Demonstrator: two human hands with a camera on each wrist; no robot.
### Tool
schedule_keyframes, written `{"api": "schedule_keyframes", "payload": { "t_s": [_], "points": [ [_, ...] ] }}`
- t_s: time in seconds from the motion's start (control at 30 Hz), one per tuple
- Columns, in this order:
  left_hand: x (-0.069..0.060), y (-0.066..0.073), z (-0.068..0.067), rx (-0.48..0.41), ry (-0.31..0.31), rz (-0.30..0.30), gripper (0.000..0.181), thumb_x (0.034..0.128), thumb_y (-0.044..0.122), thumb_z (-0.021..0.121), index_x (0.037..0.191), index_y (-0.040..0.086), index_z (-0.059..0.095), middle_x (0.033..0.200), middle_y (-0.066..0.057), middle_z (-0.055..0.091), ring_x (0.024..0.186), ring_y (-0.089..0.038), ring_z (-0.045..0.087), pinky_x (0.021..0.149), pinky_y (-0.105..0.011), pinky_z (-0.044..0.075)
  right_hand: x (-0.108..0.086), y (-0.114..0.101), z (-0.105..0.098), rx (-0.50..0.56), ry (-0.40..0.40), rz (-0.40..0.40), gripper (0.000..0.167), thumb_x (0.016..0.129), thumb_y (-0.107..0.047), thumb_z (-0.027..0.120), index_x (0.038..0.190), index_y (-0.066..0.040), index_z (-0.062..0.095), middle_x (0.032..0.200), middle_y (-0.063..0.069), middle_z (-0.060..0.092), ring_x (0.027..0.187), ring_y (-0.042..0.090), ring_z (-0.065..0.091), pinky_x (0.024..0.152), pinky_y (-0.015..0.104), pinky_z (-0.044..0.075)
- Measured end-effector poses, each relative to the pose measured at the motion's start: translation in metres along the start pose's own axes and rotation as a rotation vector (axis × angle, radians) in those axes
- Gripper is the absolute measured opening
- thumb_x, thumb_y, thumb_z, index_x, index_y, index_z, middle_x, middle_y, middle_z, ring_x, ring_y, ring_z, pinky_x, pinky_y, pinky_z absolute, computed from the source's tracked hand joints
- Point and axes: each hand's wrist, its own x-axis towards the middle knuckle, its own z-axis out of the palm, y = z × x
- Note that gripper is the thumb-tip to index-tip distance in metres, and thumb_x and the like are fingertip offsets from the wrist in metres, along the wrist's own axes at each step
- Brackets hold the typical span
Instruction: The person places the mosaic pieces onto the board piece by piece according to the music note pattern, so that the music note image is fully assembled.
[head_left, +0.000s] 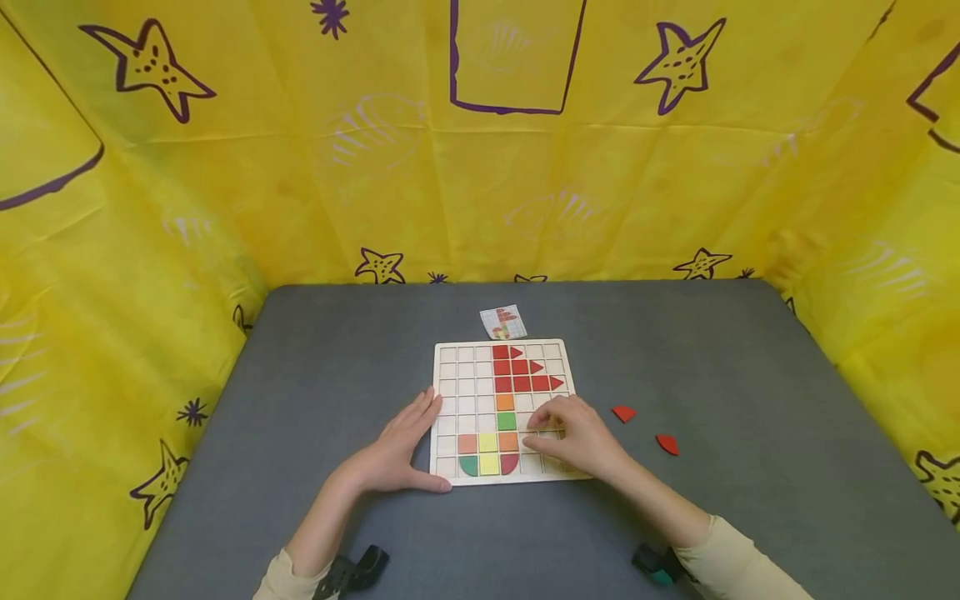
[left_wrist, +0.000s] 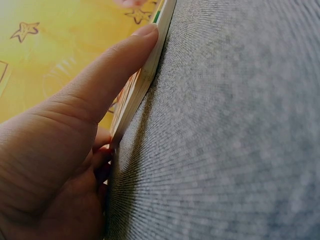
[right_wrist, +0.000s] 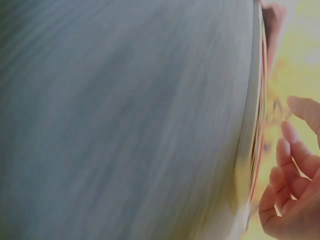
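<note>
A pale wooden grid board (head_left: 465,377) lies flat on the table, carrying red, orange, green and yellow tiles. Along its left edge and front-left corner rests my left hand (head_left: 397,450), fingers extended on the side and thumb against the front edge. The left wrist view shows the thumb (left_wrist: 112,70) straight along the board's rim. Over the board's right part is my right hand (head_left: 577,437), thumb and index finger apart beside an orange square tile (head_left: 507,442). No piece shows between those fingers, which are loosely bent in the right wrist view.
Two red quarter-round pieces, one nearer the board (head_left: 623,413) and one farther right (head_left: 667,445), lie on the grey table (head_left: 337,358). Behind the board is a small pattern card (head_left: 491,322). Yellow printed cloth (head_left: 465,183) encloses the back and sides.
</note>
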Motion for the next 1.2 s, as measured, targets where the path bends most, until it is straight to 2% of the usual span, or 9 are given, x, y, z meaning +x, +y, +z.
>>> {"api": "schedule_keyframes", "payload": {
  "t_s": [0.23, 0.53, 0.8, 1.03, 1.2],
  "points": [
    [-0.001, 0.000, 0.000, -0.003, 0.003, -0.009, 0.122, 0.0697, 0.056, 0.082, 0.156, 0.003, 0.014, 0.163, -0.013, 0.003, 0.149, -0.032, 0.003, 0.111, -0.061, 0.016, -0.021, 0.039, -0.038, -0.042, 0.118, 0.158, 0.019, 0.076, -0.029, 0.084, 0.088, -0.021, 0.072, 0.083, -0.008, 0.063, 0.081, 0.015, 0.049, 0.071, 0.033, 0.040],
    [-0.001, 0.000, 0.001, -0.009, 0.000, -0.011, 0.123, 0.0695, 0.057, 0.081, 0.156, 0.003, 0.013, 0.163, -0.013, 0.002, 0.149, -0.032, 0.003, 0.111, -0.061, 0.015, -0.042, 0.075, -0.070, -0.113, 0.179, 0.205, 0.022, 0.077, -0.029, 0.084, 0.089, -0.015, 0.073, 0.084, -0.004, 0.068, 0.082, 0.019, 0.053, 0.074, 0.036, 0.038],
    [-0.001, 0.000, 0.000, -0.017, -0.004, -0.009, 0.123, 0.0696, 0.057, 0.082, 0.156, 0.002, 0.013, 0.163, -0.013, 0.002, 0.149, -0.032, 0.002, 0.112, -0.060, 0.015, -0.048, 0.091, -0.080, -0.148, 0.153, 0.225, 0.027, 0.076, -0.029, 0.084, 0.093, -0.013, 0.073, 0.085, -0.001, 0.064, 0.080, 0.019, 0.050, 0.071, 0.036, 0.038],
    [0.000, 0.000, 0.001, -0.009, -0.004, -0.014, 0.123, 0.0696, 0.058, 0.081, 0.156, 0.003, 0.013, 0.163, -0.012, 0.002, 0.149, -0.031, 0.002, 0.111, -0.061, 0.015, -0.047, 0.092, -0.087, -0.158, 0.086, 0.239, 0.029, 0.077, -0.034, 0.082, 0.095, -0.012, 0.073, 0.087, 0.000, 0.063, 0.079, 0.019, 0.050, 0.070, 0.035, 0.039],
    [0.001, -0.001, 0.000, -0.010, -0.009, -0.011, 0.123, 0.0696, 0.058, 0.081, 0.156, 0.003, 0.012, 0.163, -0.012, 0.002, 0.149, -0.031, 0.002, 0.111, -0.060, 0.015, -0.054, 0.094, -0.097, -0.160, 0.033, 0.260, 0.030, 0.078, -0.036, 0.081, 0.095, -0.014, 0.072, 0.088, -0.001, 0.061, 0.077, 0.017, 0.049, 0.067, 0.033, 0.040]
  ]
}}
